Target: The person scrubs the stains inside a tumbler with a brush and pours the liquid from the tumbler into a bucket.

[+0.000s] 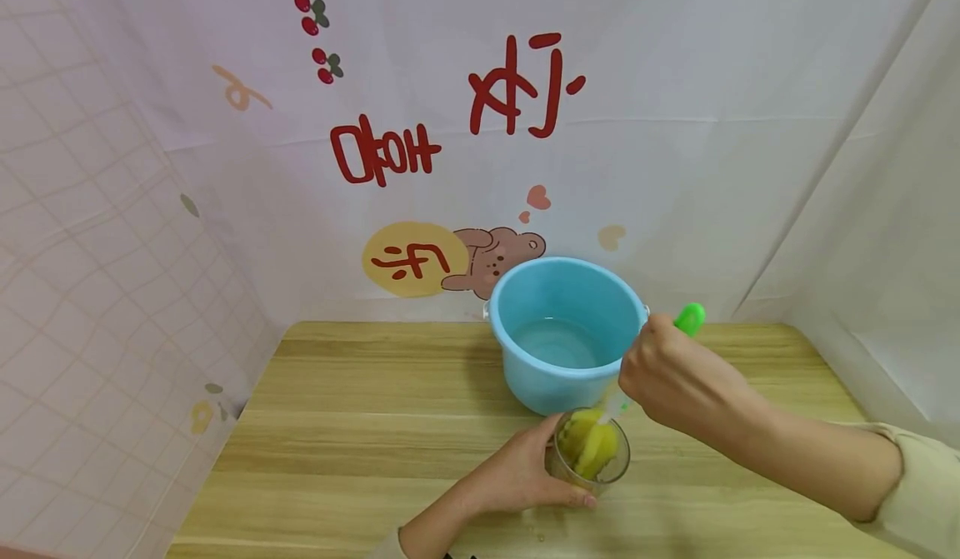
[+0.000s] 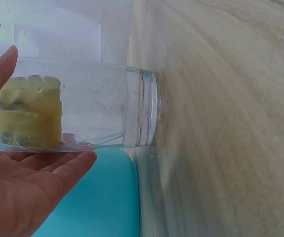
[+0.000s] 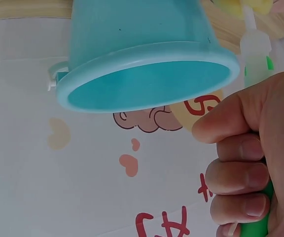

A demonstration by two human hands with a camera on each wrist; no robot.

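Observation:
My left hand point(image 1: 521, 471) holds a clear drinking glass point(image 2: 97, 103) from its left side, thumb and fingers on opposite sides. The glass stands upright on the wooden table, its base touching or almost touching the wood. Inside its upper part sits the yellow sponge head point(image 1: 597, 451) of a cup brush, well above the bottom. My right hand point(image 1: 671, 371) grips the brush's green and white handle point(image 3: 255, 228) in a fist above and right of the glass. The handle's green end point(image 1: 691, 319) sticks out behind that fist.
A light blue bucket point(image 1: 525, 371) with some water in it stands just behind the glass, close to my right hand. White printed cloth point(image 1: 675, 184) hangs behind and at the sides of the wooden table point(image 1: 360, 434). A few drops lie near the front.

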